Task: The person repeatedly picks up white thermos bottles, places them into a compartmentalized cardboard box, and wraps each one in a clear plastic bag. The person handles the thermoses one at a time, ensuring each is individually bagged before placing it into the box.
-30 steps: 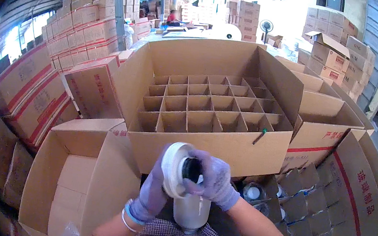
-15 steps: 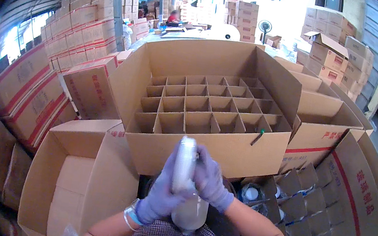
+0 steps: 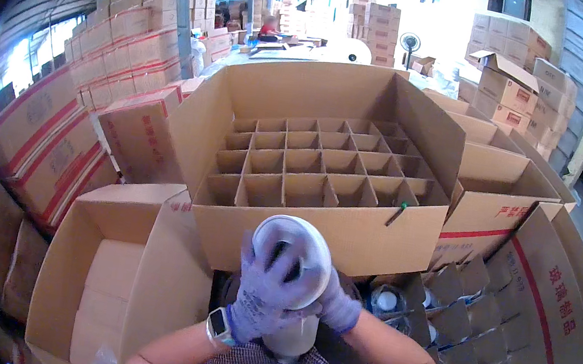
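A wide white ring with a dark middle, like a roll of tape, is tilted up in front of my chest. My left hand, in a pale purple glove, grips it with blurred fingers lying across its face. My right hand, gloved alike, holds it from the right and behind; most of its fingers are hidden. Just below the ring is a whitish, translucent rounded bottle or jar, upright against my checked apron, its top covered by the hands and ring.
An open carton with cardboard dividers stands ahead, a green-tipped stick on its front edge. An open carton is at left. At right, a divided carton holds several white-capped bottles. Stacked cartons rise behind; a person is far off.
The white ring has turned from edge-on to show its round face. My left hand has swung across its front, while my right hand has dropped slightly behind it.
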A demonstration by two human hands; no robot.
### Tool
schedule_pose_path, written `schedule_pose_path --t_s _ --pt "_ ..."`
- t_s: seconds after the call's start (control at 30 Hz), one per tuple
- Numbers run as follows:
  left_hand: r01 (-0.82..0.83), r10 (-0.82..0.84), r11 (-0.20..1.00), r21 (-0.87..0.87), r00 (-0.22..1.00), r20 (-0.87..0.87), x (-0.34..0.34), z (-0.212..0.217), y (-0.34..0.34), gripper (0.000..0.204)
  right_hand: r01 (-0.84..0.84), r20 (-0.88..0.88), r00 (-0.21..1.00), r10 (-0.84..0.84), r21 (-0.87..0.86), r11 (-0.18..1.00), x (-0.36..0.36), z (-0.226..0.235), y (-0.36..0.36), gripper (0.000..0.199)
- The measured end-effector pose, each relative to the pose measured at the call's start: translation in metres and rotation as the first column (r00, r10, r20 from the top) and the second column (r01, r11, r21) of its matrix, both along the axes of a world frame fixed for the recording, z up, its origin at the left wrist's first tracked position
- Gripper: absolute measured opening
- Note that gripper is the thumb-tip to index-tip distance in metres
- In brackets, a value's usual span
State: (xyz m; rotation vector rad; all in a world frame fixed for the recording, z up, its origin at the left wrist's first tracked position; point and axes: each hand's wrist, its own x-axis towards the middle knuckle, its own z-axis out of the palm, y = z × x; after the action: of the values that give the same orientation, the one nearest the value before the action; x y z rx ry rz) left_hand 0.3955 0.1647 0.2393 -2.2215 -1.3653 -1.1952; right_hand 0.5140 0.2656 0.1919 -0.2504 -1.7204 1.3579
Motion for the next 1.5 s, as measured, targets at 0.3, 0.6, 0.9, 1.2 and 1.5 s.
schedule_pose_path --t_s 0.3,0.6,0.9,1.2,1.5 --pt "0.496 0.025 0.844 -0.202 0.34 0.94 0.004 -0.049 -0.011 0.095 0.268 0.214 0.901 -0.378 0.409 0.872 0.004 0.034 -0.002 0.045" --pt "0.351 -0.03 0.863 -0.364 0.755 0.655 -0.075 -0.079 0.017 0.058 0.18 0.463 0.86 -0.216 0.123 0.976 0.034 -0.007 0.072 0.034" --pt "0.431 -0.219 0.785 -0.445 0.865 0.451 -0.087 -0.105 0.036 0.035 -0.199 0.218 0.959 0.183 0.055 0.979 0.038 -0.082 0.046 0.033" --pt "0.543 -0.215 0.744 -0.389 0.745 0.631 -0.076 -0.112 0.026 0.03 -0.115 0.193 0.978 0.079 0.179 0.977 0.045 -0.069 0.026 0.023" --pt "0.532 -0.206 0.794 -0.294 0.69 0.694 -0.079 -0.124 0.019 0.029 0.014 0.168 0.985 -0.049 0.203 0.979 0.03 -0.074 0.015 0.021"
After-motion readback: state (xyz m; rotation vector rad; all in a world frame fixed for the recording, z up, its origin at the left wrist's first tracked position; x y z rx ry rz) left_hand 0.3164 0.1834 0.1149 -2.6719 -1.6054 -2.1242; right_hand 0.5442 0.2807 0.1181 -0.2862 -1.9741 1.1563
